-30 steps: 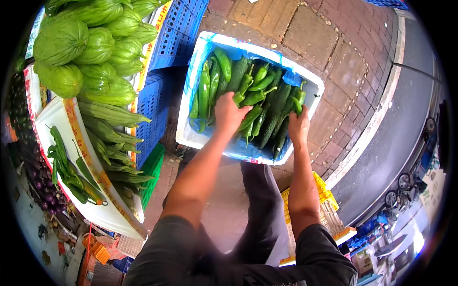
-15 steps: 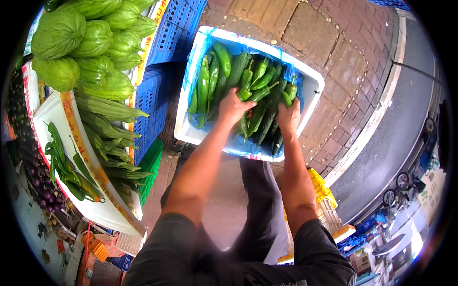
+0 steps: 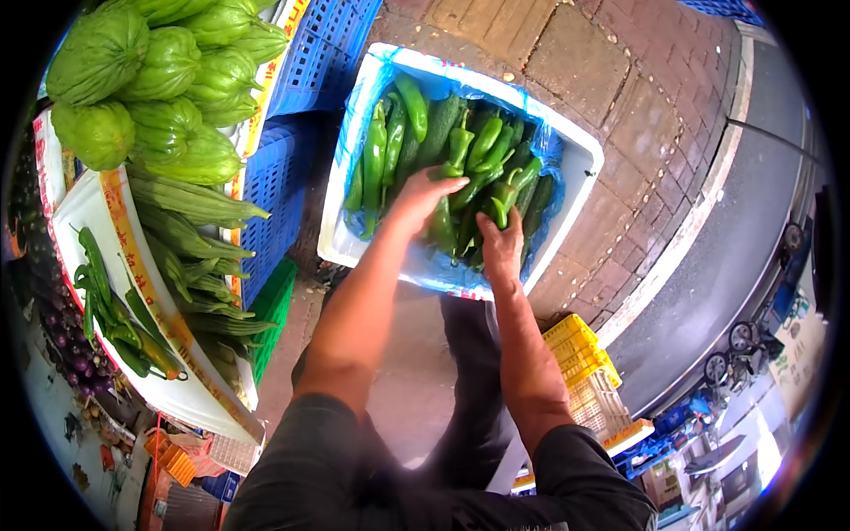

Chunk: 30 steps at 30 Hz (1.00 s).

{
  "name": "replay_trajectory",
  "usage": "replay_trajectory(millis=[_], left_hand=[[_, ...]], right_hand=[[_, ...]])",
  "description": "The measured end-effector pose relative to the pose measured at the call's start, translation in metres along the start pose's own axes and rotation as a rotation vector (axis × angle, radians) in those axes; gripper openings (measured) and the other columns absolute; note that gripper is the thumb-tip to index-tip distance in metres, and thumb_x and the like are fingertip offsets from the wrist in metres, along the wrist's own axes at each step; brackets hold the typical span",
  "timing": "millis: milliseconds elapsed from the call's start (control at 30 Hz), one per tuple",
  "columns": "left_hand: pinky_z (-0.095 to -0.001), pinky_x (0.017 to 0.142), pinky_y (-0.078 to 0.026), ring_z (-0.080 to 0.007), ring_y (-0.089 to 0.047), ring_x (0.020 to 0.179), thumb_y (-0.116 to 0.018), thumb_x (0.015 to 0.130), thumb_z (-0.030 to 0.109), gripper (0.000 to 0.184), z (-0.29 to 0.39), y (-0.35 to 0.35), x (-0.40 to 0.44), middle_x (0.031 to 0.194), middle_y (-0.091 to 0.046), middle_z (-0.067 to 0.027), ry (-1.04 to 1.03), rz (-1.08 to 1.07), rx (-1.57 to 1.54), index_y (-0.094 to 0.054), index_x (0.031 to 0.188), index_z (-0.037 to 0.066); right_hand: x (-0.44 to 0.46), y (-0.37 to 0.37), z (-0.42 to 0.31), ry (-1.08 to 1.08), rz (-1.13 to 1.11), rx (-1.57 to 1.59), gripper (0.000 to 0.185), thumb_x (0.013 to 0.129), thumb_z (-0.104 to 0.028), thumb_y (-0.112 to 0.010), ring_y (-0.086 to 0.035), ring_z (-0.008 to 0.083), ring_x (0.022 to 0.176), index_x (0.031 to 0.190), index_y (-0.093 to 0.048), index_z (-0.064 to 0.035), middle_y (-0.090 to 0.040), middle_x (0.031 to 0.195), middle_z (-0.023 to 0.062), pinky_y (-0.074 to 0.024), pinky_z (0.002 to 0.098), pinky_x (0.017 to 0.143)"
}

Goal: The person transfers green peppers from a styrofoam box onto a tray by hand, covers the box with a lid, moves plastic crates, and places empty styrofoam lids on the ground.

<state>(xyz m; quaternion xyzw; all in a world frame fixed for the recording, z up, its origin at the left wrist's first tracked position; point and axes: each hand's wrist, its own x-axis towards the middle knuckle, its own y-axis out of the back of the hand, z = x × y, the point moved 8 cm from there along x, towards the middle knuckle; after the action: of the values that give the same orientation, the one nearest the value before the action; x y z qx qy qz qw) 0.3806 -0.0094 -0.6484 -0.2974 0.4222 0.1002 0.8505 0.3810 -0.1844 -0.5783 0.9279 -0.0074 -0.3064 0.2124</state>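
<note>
A white foam box [image 3: 580,181] lined with blue plastic holds long green peppers [image 3: 374,155] and darker, rough-skinned cucumbers [image 3: 438,128]. Inside it, my left hand [image 3: 414,202] is closed around a green pepper [image 3: 458,149], its thumb stretched across the pepper's lower end; most of the other fingers are hidden. My right hand [image 3: 502,246] is pinched on another green pepper [image 3: 501,211] near the box's front right, thumb on one side and fingers on the other. More peppers lie between the two hands.
On the left, chayotes [image 3: 168,128] and ridged gourds [image 3: 190,199] are heaped above blue crates [image 3: 276,181]. A white foam lid [image 3: 84,208] carries loose peppers. A yellow crate [image 3: 580,354] stands by my right arm. Brick paving [image 3: 575,62] runs to a kerb and road.
My right hand has moved left and toward me from the box's right side, with a pepper in its fingers. My left hand has shifted slightly left and toward me. Peppers between them have shifted.
</note>
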Motion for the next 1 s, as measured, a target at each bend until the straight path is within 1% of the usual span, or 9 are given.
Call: replay_trajectory(millis=[33, 233, 333, 467, 600, 700, 867, 933, 1000], left_hand=[[-0.0304, 0.085, -0.048, -0.0178, -0.062, 0.092, -0.083, 0.074, 0.018, 0.056, 0.002, 0.002, -0.002, 0.103, -0.067, -0.0105, 0.018, -0.005, 0.038, -0.060, 0.119, -0.006], [-0.0310, 0.087, -0.049, -0.0179, -0.062, 0.097, -0.082, 0.074, 0.017, 0.063, 0.004, -0.003, -0.001, 0.108, -0.065, -0.0107, -0.006, -0.048, 0.193, -0.054, 0.127, -0.003], [-0.0311, 0.090, -0.048, -0.0185, -0.061, 0.102, -0.083, 0.073, 0.018, 0.071, 0.006, -0.006, -0.008, 0.113, -0.063, -0.0121, -0.036, -0.068, 0.215, -0.048, 0.132, -0.003], [-0.0319, 0.094, -0.046, -0.0202, -0.061, 0.104, -0.084, 0.072, 0.020, 0.077, 0.004, -0.013, -0.015, 0.114, -0.063, -0.0151, -0.080, -0.086, 0.249, -0.045, 0.132, -0.008], [-0.0318, 0.096, -0.045, -0.0193, -0.058, 0.107, -0.082, 0.072, 0.015, 0.076, -0.003, -0.016, -0.031, 0.116, -0.061, -0.0114, -0.099, -0.068, 0.184, -0.044, 0.135, -0.003], [-0.0312, 0.094, -0.047, -0.0193, -0.059, 0.105, -0.082, 0.071, 0.008, 0.073, -0.013, -0.012, -0.049, 0.116, -0.062, -0.0129, -0.145, -0.037, 0.103, -0.046, 0.133, -0.006], [-0.0330, 0.093, -0.047, -0.0207, -0.060, 0.104, -0.084, 0.069, 0.020, 0.079, -0.014, -0.010, -0.104, 0.113, -0.064, -0.0144, -0.220, 0.017, 0.250, -0.045, 0.133, -0.006], [-0.0314, 0.096, -0.046, -0.0178, -0.056, 0.107, -0.078, 0.072, 0.008, 0.071, -0.006, -0.019, -0.134, 0.117, -0.059, -0.0104, -0.172, 0.019, 0.251, -0.044, 0.133, -0.004], [-0.0331, 0.096, -0.046, -0.0194, -0.056, 0.108, -0.078, 0.072, 0.007, 0.073, -0.004, -0.027, -0.157, 0.118, -0.059, -0.0116, -0.227, 0.006, 0.146, -0.043, 0.135, -0.004]], right_hand=[[0.003, -0.008, 0.009, -0.051, -0.100, 0.166, 0.063, 0.084, -0.019, -0.072, -0.061, 0.0235, 0.099, 0.137, -0.044, 0.0013, -0.064, 0.112, 0.0132, -0.0477, 0.0330, 0.089], [0.002, -0.011, 0.004, -0.051, -0.085, 0.276, 0.055, 0.086, -0.013, -0.069, -0.058, 0.0190, 0.105, 0.135, -0.046, -0.0028, -0.061, 0.119, 0.0092, -0.0462, 0.0310, 0.091], [-0.002, -0.021, 0.014, -0.284, -0.193, 0.738, 0.051, 0.087, -0.009, -0.068, -0.057, 0.0171, 0.104, 0.133, -0.047, -0.0041, -0.060, 0.117, 0.0080, -0.0460, 0.0301, 0.091], [-0.002, -0.019, 0.022, -0.136, -0.172, 0.676, 0.049, 0.087, -0.006, -0.068, -0.057, 0.0158, 0.102, 0.131, -0.047, -0.0053, -0.061, 0.115, 0.0060, -0.0461, 0.0291, 0.090], [-0.014, -0.016, 0.017, -0.056, -0.182, 0.564, 0.051, 0.087, -0.005, -0.067, -0.057, 0.0143, 0.102, 0.134, -0.046, -0.0051, -0.060, 0.115, 0.0044, -0.0457, 0.0281, 0.089], [-0.027, -0.010, 0.017, -0.063, -0.193, 0.533, 0.056, 0.085, 0.000, -0.066, -0.057, 0.0145, 0.102, 0.137, -0.044, -0.0054, -0.060, 0.116, 0.0045, -0.0469, 0.0274, 0.089], [-0.078, 0.007, -0.014, -0.083, -0.258, 0.501, 0.057, 0.085, 0.003, -0.064, -0.058, 0.0141, 0.100, 0.137, -0.043, -0.0067, -0.060, 0.114, 0.0040, -0.0487, 0.0263, 0.085], [-0.103, 0.014, -0.032, -0.121, -0.257, 0.478, 0.057, 0.084, 0.001, -0.064, -0.057, 0.0137, 0.099, 0.137, -0.044, -0.0072, -0.059, 0.114, 0.0037, -0.0487, 0.0264, 0.084], [-0.120, 0.022, -0.038, -0.031, -0.234, 0.443, 0.057, 0.084, 0.001, -0.065, -0.055, 0.0136, 0.099, 0.137, -0.044, -0.0072, -0.057, 0.115, 0.0034, -0.0482, 0.0268, 0.084]])
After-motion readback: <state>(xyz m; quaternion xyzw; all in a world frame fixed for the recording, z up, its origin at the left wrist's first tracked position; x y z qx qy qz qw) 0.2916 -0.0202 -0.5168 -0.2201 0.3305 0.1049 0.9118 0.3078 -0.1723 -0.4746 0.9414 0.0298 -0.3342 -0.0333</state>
